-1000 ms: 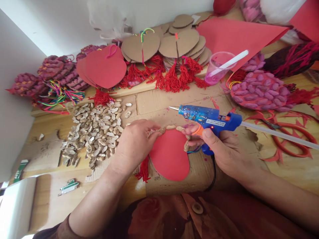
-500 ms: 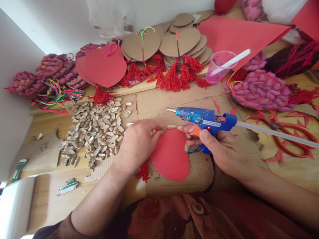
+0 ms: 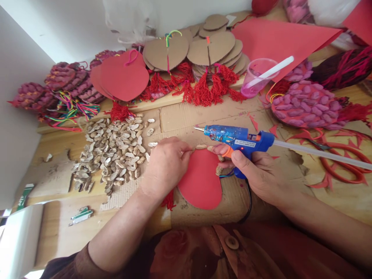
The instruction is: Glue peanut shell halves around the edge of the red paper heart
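Note:
A red heart-shaped card (image 3: 200, 182) lies on the cardboard in front of me, with several peanut shells (image 3: 201, 147) along its far and right edges. My right hand (image 3: 258, 170) grips a blue hot glue gun (image 3: 226, 135), a finger at its orange trigger; the nozzle points left, above the cardboard. A clear glue stick (image 3: 316, 153) sticks out of its back. At the heart's upper left edge, my left hand (image 3: 168, 164) pinches a peanut shell (image 3: 192, 149), mostly hidden by the fingers. A red tassel (image 3: 168, 200) shows under the left wrist.
Loose peanut shells (image 3: 116, 149) are heaped at left. Orange scissors (image 3: 343, 164) lie among red scraps at right. Along the back are cardboard hearts (image 3: 210, 48), red hearts (image 3: 124, 77), a plastic cup (image 3: 258, 77) with a white stick, and a pink shell-covered piece (image 3: 305, 102).
My left hand has turned slightly at the heart's edge, its fingers still closed there. The glue gun stays almost in place. The whole view has shifted a little.

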A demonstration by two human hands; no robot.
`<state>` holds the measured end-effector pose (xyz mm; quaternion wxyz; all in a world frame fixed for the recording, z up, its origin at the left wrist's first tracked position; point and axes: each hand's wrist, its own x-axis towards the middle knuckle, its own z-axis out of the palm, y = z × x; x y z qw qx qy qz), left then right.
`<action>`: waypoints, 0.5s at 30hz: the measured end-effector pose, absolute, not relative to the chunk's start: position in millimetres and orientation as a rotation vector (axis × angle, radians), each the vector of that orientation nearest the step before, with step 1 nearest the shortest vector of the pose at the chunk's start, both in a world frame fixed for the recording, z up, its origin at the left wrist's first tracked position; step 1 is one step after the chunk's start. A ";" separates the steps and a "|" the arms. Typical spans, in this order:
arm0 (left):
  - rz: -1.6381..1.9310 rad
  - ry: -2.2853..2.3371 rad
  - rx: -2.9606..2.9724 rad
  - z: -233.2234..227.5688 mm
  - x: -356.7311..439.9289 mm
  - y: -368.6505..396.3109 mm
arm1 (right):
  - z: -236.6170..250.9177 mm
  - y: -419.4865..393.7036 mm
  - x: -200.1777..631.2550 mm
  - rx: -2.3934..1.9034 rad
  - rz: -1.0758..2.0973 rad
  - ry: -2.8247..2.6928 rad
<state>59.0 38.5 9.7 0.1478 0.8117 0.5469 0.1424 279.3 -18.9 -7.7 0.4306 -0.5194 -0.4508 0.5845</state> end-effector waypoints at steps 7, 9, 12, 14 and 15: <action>0.394 1.540 2.376 10.9 56.3 36.8 | -1.4 -19.0 278.2 -1.299 1.437 -1.117; 0.403 1.546 2.357 14.9 49.0 37.2 | -0.9 -18.3 277.8 -1.307 1.440 -1.120; 0.505 1.637 2.296 21.9 36.3 37.4 | -3.5 -17.5 278.3 -1.293 1.465 -1.086; 0.552 1.647 2.268 24.2 31.1 36.6 | -5.9 -17.3 279.0 -1.278 1.484 -1.058; 0.561 1.628 2.263 24.1 30.3 36.0 | -6.8 -17.3 279.3 -1.270 1.483 -1.052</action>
